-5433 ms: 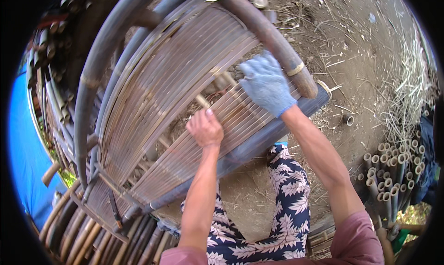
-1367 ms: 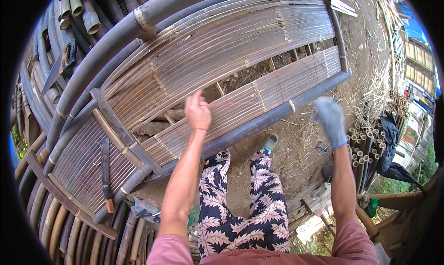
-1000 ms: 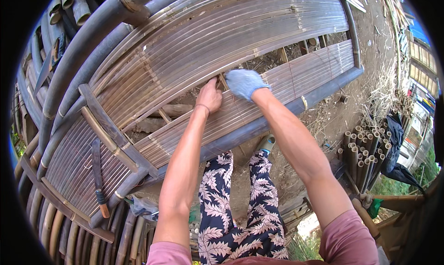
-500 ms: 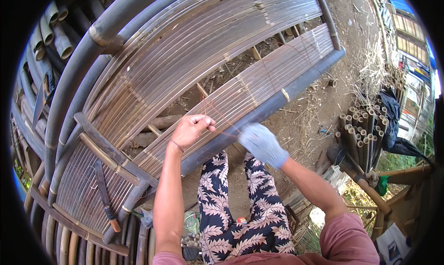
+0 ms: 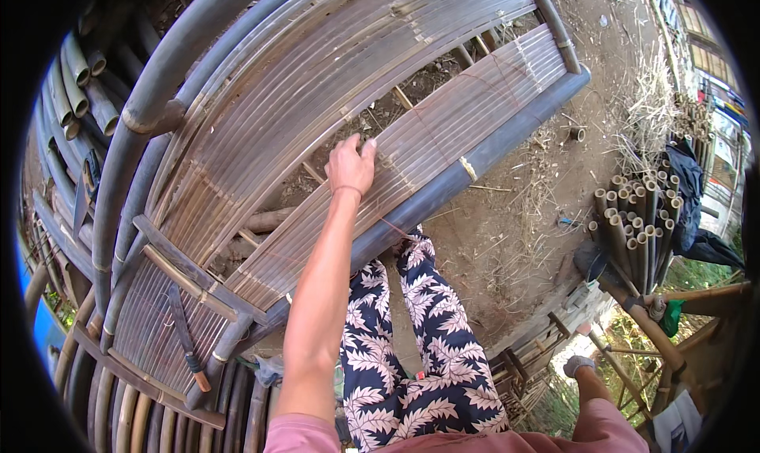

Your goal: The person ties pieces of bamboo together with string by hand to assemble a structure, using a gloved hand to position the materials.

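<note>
My bare left hand (image 5: 351, 166) is over the slatted bamboo seat (image 5: 443, 128), at the edge of the long gap between its slats. Its fingers bend downward; whatever they grip is hidden. A thin reddish cord (image 5: 388, 220) crosses the seat's front strip, near the thick dark bamboo rail (image 5: 419, 200). Far out at the lower right, beside my thigh, is my right hand (image 5: 579, 364) in a pale grey glove. It is small and foreshortened, so its fingers are not clear.
A machete (image 5: 184, 334) with a wooden handle lies on the slats at the left. Stacked bamboo poles (image 5: 75, 81) fill the far left. Bundled cut bamboo tubes (image 5: 633, 216) stand at the right, beside dark cloth (image 5: 687, 200). Straw litters the ground.
My left hand has moved up and away from me, to the gap's edge. My gloved right hand has swung from the front rail out to the lower right.
</note>
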`<state>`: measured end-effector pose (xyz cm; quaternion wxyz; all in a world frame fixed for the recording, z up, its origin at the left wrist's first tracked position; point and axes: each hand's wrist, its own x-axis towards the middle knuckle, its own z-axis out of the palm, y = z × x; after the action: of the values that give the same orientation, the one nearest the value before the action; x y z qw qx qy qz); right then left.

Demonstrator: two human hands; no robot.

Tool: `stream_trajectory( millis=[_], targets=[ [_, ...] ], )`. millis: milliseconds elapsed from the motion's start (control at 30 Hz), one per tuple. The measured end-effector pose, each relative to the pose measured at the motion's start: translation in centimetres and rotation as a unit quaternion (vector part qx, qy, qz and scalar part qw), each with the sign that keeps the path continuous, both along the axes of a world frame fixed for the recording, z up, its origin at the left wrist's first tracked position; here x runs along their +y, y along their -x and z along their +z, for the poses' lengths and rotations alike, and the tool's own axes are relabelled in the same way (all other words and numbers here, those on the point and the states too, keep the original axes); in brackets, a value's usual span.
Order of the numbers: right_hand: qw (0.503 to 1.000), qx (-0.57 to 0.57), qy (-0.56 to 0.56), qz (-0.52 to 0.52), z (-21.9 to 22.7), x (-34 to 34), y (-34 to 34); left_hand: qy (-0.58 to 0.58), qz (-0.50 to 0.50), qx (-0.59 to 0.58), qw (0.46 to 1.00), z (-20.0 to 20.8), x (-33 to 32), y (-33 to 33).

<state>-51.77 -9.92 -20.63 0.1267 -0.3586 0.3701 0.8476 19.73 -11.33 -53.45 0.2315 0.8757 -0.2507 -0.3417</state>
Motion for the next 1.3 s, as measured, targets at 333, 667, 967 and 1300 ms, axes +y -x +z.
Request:
stream_trajectory(
  millis=[333, 667, 967, 1300],
  targets=[
    [0.908, -0.36, 0.185, -0.106, -15.6, -1.9, -11.1, 0.249, 0.429, 0.323, 0.806, -0.7, -0.3, -1.3],
    [0.857, -0.451, 0.188, -0.163, -16.5, -1.8, -14.9, 0.162, -0.227, -0.228, 0.933, 1.5, -4.0, 6.7],
    [0.83, -0.51, 0.195, -0.117, -19.6, -5.0, -16.2, -0.162, -0.3, 0.158, 0.927, 7.0, -2.9, 12.2],
    [0.529, -0.806, 0.263, 0.008, -23.6, -4.3, -56.1, 0.063, 0.026, -0.105, 0.992, 7.1, 10.4, 0.0]
  ],
)
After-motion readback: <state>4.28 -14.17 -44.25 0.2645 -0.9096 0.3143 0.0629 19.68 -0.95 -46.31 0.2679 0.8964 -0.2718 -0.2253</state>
